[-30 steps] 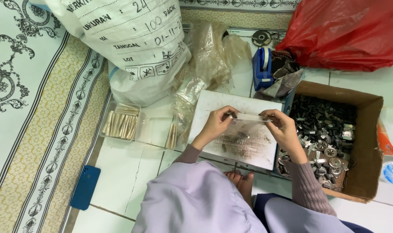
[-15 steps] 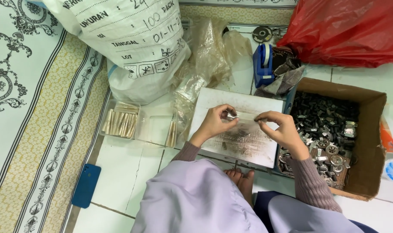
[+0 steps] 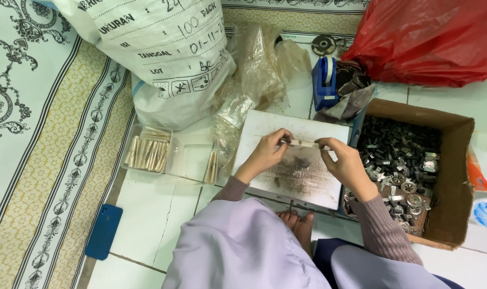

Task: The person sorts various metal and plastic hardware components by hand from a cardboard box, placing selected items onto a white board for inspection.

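A person seated on a tiled floor (image 3: 147,214) holds a thin, pale strip (image 3: 303,143) stretched level between both hands above a white board (image 3: 270,126) smudged with dark marks. The left hand (image 3: 269,154) pinches one end of the strip between thumb and fingertips; the right hand (image 3: 346,163) pinches the other end the same way, so the strip spans the gap between them. What the strip is made of is too small to tell.

Just right of the right hand stands an open cardboard box (image 3: 457,176) filled with small dark and silver metal parts (image 3: 398,160); the right wrist and sleeve hide its near left corner. Left of the board sits a clear plastic tray (image 3: 192,160) holding bundles of pale sticks (image 3: 146,153), and crumpled clear plastic bags (image 3: 254,75) lie behind the board. A large white sack (image 3: 158,53) and a red plastic bag (image 3: 430,37) are both cut off by the top edge. A blue tape dispenser (image 3: 324,83) stands between them, and a blue phone (image 3: 104,231) lies on the floor by a patterned rug (image 3: 35,134). The person's bare toes (image 3: 297,223) show beneath the board's near edge.
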